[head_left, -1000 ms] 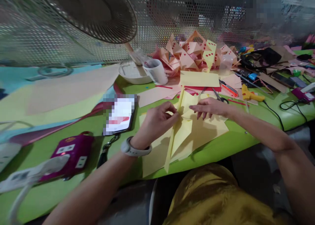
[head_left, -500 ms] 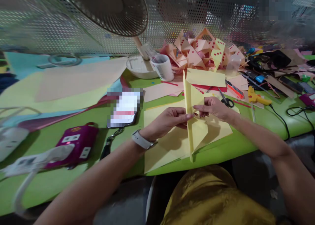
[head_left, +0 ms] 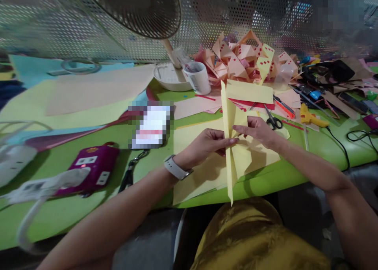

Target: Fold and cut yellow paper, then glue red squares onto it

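A folded piece of yellow paper (head_left: 228,167) stands on edge between my two hands, one narrow folded strip running along its near-left side. My left hand (head_left: 211,144) pinches that strip around its middle, thumb in front. From the other side my right hand (head_left: 256,131) grips the same paper, its thumb and fingertips close to my left thumb; some fingertips are hidden by the folds. Beneath both hands lie flat yellow paper sheets (head_left: 193,179) on the green table (head_left: 159,171).
Scissors (head_left: 274,122), a red cutter (head_left: 284,106) and a yellow glue gun (head_left: 313,117) lie to the right. A phone (head_left: 151,126) and a purple power socket (head_left: 93,165) are left. Behind stand a white cup (head_left: 198,79), a fan (head_left: 141,10) and folded pink papers (head_left: 236,61).
The yellow paper has tilted slightly, its lower end now nearer my body. Both hands keep their hold with small finger shifts. The whole view has shifted a little.
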`<state>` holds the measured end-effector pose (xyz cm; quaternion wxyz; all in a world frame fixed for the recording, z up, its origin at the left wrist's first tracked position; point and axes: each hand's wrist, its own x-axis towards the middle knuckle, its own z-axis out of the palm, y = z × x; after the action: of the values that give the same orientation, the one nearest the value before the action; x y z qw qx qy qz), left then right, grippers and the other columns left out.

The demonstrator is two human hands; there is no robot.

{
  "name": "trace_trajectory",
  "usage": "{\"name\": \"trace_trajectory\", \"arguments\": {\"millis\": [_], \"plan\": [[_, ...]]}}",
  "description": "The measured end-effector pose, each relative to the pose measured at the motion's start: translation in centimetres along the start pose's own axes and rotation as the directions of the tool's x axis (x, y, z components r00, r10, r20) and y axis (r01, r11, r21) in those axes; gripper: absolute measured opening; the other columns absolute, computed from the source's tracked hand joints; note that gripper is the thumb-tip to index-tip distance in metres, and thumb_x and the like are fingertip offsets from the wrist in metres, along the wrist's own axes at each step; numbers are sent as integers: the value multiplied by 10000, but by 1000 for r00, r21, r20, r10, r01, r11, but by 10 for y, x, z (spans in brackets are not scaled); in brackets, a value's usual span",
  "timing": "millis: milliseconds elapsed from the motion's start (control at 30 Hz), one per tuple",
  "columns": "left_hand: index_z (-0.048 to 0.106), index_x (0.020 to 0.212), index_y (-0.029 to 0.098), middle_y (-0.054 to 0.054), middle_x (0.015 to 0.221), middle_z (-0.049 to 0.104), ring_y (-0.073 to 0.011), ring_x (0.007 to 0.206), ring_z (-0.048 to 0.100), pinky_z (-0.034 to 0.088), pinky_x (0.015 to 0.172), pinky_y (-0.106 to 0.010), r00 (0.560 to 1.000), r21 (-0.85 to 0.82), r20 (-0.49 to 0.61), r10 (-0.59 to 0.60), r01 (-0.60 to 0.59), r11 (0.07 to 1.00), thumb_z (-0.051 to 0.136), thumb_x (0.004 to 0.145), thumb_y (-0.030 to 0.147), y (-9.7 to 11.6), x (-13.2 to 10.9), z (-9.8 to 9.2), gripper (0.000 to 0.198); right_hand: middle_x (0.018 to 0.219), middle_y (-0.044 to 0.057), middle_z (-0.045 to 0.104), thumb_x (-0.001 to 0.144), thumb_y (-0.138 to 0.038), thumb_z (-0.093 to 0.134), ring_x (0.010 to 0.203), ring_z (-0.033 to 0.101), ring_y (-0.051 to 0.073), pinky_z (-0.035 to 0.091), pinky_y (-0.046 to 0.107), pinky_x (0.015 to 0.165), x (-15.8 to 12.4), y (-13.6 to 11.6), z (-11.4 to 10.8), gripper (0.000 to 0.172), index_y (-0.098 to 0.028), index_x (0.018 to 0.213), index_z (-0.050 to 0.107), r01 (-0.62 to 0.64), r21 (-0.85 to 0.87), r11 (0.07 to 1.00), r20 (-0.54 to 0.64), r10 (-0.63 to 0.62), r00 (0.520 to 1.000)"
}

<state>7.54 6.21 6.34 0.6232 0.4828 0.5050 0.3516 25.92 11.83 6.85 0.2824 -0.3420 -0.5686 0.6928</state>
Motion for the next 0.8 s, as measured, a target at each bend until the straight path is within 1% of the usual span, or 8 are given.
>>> {"name": "trace_trajectory", "arguments": {"millis": [133,333,433,533,567,633,700,800], "plan": [[729,633,148,25,538,574,-84,483,507,493,466,-205,999,78,46,2,-6,997,846,607,466,-5,-1,5,340,750,3,714,561,-326,907,650,642,117,566,258,617,-6,5,10,377,-155,836,714,-74,100,992,70,67,995],[649,535,143,16,493,563,-89,467,521,453,468,-197,989,252,144,-27,-11,968,796,683,475,-6,-3,6,392,768,26,736,636,-399,852,677,663,146,570,300,660,7,15,7,308,-167,801,735,-44,193,980,-33,51,998],[643,524,143,17,484,557,-86,465,508,435,458,-192,990,253,129,-58,23,967,814,664,492,-2,1,-1,413,917,34,755,744,-431,748,851,694,163,559,333,827,19,15,-9,265,-201,876,733,132,126,983,-213,-103,972],[692,605,150,1,572,630,-95,513,554,487,503,-199,998,94,-15,-67,68,993,861,612,488,-1,9,-12,378,1113,44,732,867,-334,592,1068,663,176,507,380,975,18,10,-23,241,-226,1048,708,318,-204,926,-315,-370,874],[699,625,152,-3,597,646,-94,524,566,500,518,-197,995,16,-79,-66,68,998,876,598,479,-1,12,-17,372,1194,48,708,877,-268,553,1144,634,182,480,403,1025,15,8,-25,281,-229,1120,689,374,-352,858,-239,-469,850],[683,617,150,9,579,627,-74,495,542,497,515,-181,984,-117,-163,-77,58,991,891,602,441,-3,18,-26,358,1360,45,624,850,-133,507,1295,540,189,407,441,1117,8,5,-25,446,-240,1266,628,505,-603,618,78,-584,808],[678,625,146,17,554,608,-60,465,518,484,499,-169,978,-211,-187,-89,49,976,885,637,403,-4,23,-32,330,1500,46,499,817,-61,496,1434,389,195,311,461,1191,2,6,-21,594,-238,1382,546,638,-700,320,432,-522,736],[688,657,140,-1,573,636,-73,480,550,490,506,-179,985,-290,-145,-90,44,956,876,664,388,-6,25,-34,311,1556,54,420,861,-65,499,1503,256,200,215,464,1238,0,12,-12,605,-220,1445,485,726,-687,28,676,-343,653]]}}
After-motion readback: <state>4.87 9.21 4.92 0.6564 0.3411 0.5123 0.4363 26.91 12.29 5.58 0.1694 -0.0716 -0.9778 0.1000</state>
